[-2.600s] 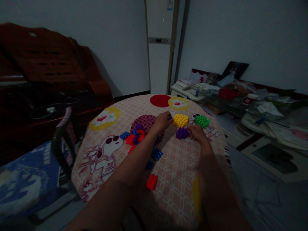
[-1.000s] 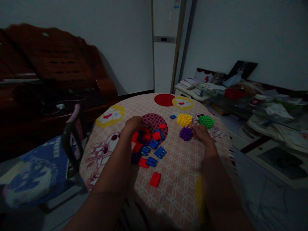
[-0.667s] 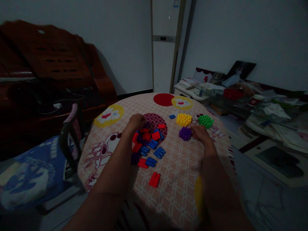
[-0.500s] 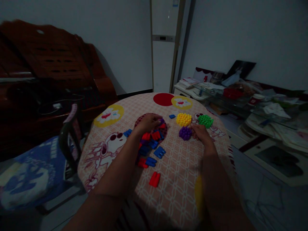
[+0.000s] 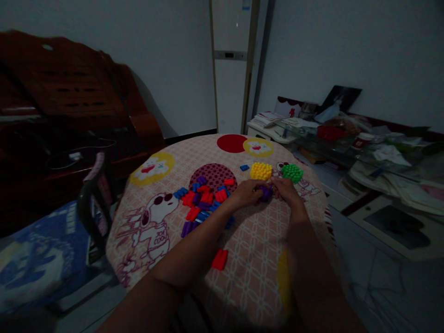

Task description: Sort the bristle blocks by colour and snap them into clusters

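Two bare hands meet at the purple blocks (image 5: 266, 194), which sit grouped between them on the surface (image 5: 256, 259). The left grip (image 5: 247, 193) has its fingertips together on the blocks' left side; the right grip (image 5: 283, 188) rests against or just beside their right side, and its curl hides whether it clamps anything. Just beyond both grips lies the yellow cluster (image 5: 261, 171), with the green cluster (image 5: 292, 173) past the right grip, farther to the right. A single blue block (image 5: 244, 168) lies beyond the left grip. Left of that grip spreads a mixed pile (image 5: 207, 198) of red, blue and purple, partly behind the forearm; a red block (image 5: 220, 260) lies nearer the body.

The purple blocks look like glossy moulded plastic, so they are probably light, stiff and hard to break, though their rounded ribs may slide under dry fingertips. A pinch across the ribbed sides should hold one best. Handled as a group, they could shift apart unless supported from both sides; whether they are joined cannot be told.
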A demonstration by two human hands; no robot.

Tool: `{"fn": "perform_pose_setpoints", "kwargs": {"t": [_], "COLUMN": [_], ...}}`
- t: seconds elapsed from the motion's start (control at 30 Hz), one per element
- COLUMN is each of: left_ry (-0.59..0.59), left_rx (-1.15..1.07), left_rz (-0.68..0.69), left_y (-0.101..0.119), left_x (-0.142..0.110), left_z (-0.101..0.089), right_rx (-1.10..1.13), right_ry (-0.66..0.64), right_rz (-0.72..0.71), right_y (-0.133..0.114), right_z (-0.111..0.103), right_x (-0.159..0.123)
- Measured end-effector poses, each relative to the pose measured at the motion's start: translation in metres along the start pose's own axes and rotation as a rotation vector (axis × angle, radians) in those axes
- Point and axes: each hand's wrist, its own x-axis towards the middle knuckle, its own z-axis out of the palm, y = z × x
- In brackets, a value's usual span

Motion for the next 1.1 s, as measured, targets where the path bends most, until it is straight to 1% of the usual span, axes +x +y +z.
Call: {"fn": "perform_pose_setpoints", "kwargs": {"t": [0.17,0.3,0.4,0.5,0.57,0.63,0.73,0.83,0.97,1.03,1.1], "left_ry": [0.096,0.171,0.165,0.175,0.197,0.205,0.194,0.176,0.182,0.209,0.251], "left_rx": [0.036,0.094,0.183,0.286,0.331,0.359,0.392,0.427,0.442,0.428,0.399], "left_rz": [-0.023,-0.044,-0.030,-0.036,-0.029,0.009,0.068,0.059,0.033,0.023,0.009], "left_y": [-0.003,0.005,0.013,0.016,0.015,0.011,0.006,0.002,0.002,0.004,0.005], "left_x": [0.003,0.011,0.017,0.023,0.025,0.026,0.027,0.026,0.022,0.021,0.021], "left_z": [0.002,0.009,0.018,0.031,0.040,0.048,0.054,0.057,0.059,0.056,0.045], "right_rx": [-0.010,-0.026,-0.015,0.021,0.054,0.085,0.098,0.086,0.104,0.112,0.126], "right_ry": [0.007,0.027,0.042,0.067,0.083,0.093,0.102,0.095,0.077,0.077,0.080], "right_rz": [0.040,0.030,0.002,0.006,0.020,0.027,0.040,0.058,0.033,0.032,0.042], "right_y": [-0.002,-0.003,-0.002,0.001,0.002,0.003,0.001,0.000,0.001,0.000,-0.001], "right_z": [0.000,0.000,-0.001,-0.001,-0.001,-0.001,-0.001,0.000,0.000,0.000,0.000], "right_x": [0.000,0.000,0.000,0.001,0.002,0.002,0.002,0.001,0.001,0.000,-0.001]}}
